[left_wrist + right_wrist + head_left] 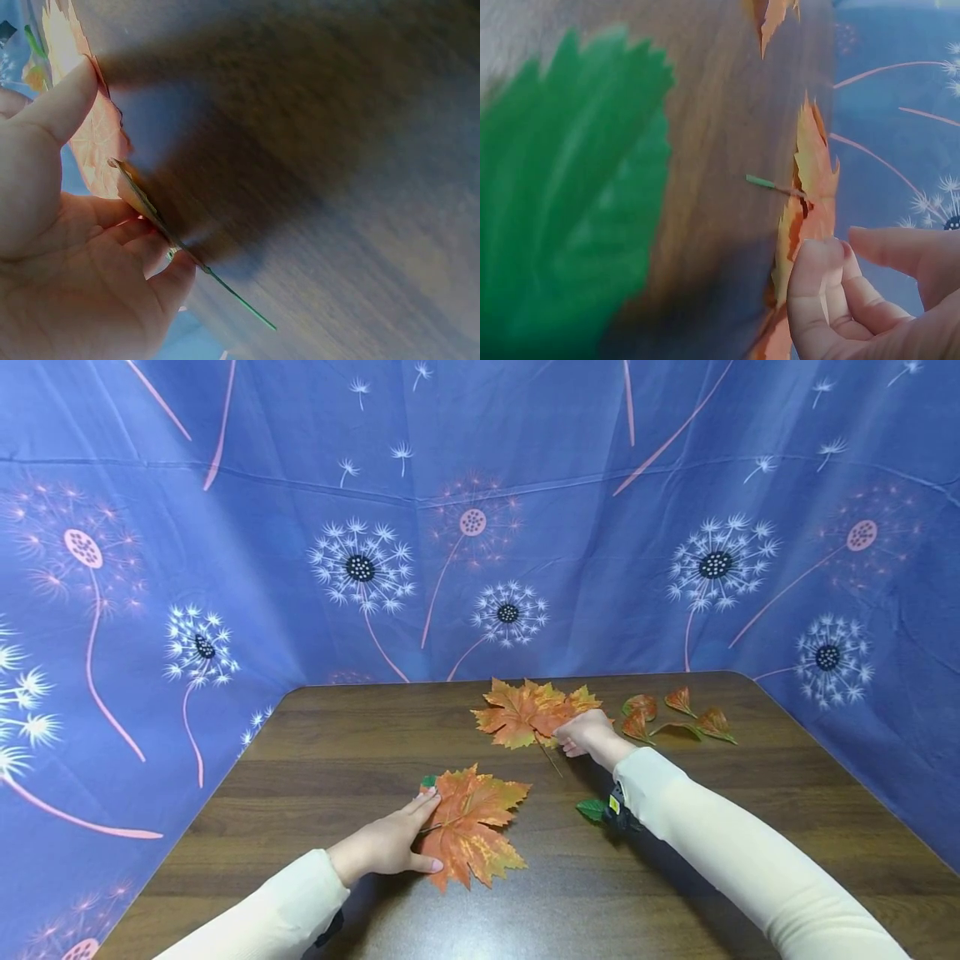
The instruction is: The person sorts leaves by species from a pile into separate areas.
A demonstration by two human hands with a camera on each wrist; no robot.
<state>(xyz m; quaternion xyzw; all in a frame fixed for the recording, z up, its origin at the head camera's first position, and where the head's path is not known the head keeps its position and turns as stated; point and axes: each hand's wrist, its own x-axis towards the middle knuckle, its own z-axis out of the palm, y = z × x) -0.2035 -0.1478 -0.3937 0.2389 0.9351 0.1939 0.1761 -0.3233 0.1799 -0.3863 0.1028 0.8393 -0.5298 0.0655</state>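
My left hand (390, 843) rests on an orange maple leaf (480, 827) near the front of the table, fingers spread along its left side and thumb at its near edge. In the left wrist view, a thin green-tipped stem (240, 300) sticks out past the fingers. A bit of green leaf (429, 781) peeks out by the fingertips. Farther back, my right hand (588, 731) has bent fingers pinching at the right side of overlapping orange maple leaves (513, 714). Their stem (761, 181) points away from the hand in the right wrist view.
Several small orange-green leaves (637, 722) lie at the back right of the wooden table (337, 735). A green leaf (592, 810) is under the right wrist, large in the right wrist view. A blue dandelion-print cloth (450, 443) hangs behind the table and at its sides.
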